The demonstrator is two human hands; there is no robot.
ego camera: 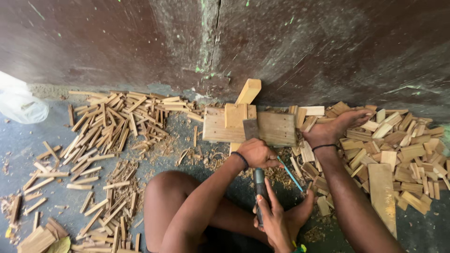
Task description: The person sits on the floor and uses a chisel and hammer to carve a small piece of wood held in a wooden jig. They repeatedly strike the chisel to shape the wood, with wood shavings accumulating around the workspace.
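I sit on the floor with my legs folded. My left hand, a black band on its wrist, is curled at the near edge of a flat wooden board. A thin blue stick pokes out of its fingers. Just beyond it a grey metal blade rests against a small wood block on the board. My right hand grips a dark tool handle that runs up under the left hand. What else the left hand holds is hidden.
My right foot lies on a heap of cut wood pieces at the right. Thin split sticks and shavings litter the left floor. A dark wall stands behind, and a white bag sits far left.
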